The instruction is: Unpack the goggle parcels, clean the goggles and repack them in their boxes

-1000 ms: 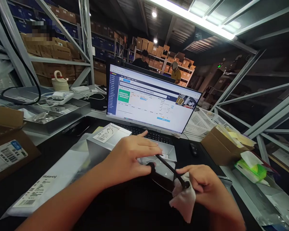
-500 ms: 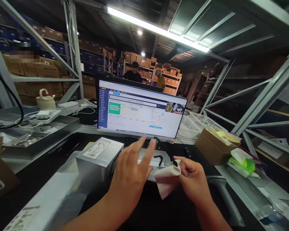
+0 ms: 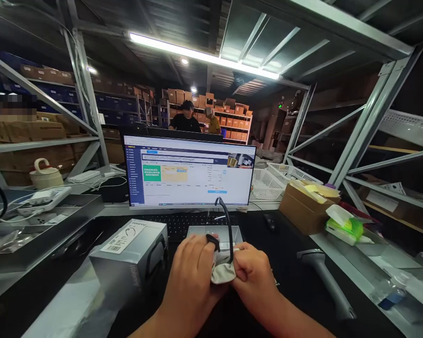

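My left hand [image 3: 191,277] and my right hand [image 3: 253,274] are pressed together low in the middle, both closed around a black curved headset [image 3: 226,225] and a pale cloth [image 3: 223,271]. One black arm of the headset rises in an arc above my fingers; its rounded end shows at my left fingertips. The cloth is bunched between the two hands. A grey product box [image 3: 130,253] with a barcode label stands just left of my left hand. An open grey tray [image 3: 215,232] lies behind my hands, in front of the keyboard [image 3: 178,223].
A lit monitor [image 3: 188,171] stands behind the keyboard. A barcode scanner [image 3: 324,277] lies at the right, with a cardboard box [image 3: 305,209] and wipes pack [image 3: 343,225] beyond. A metal tray [image 3: 38,225] holds cables at the left. Two people stand among far shelves.
My left hand, which was lifted open over the headset, has come down and closed onto it beside my right hand. The headset now stands upright. The view has tilted upward.
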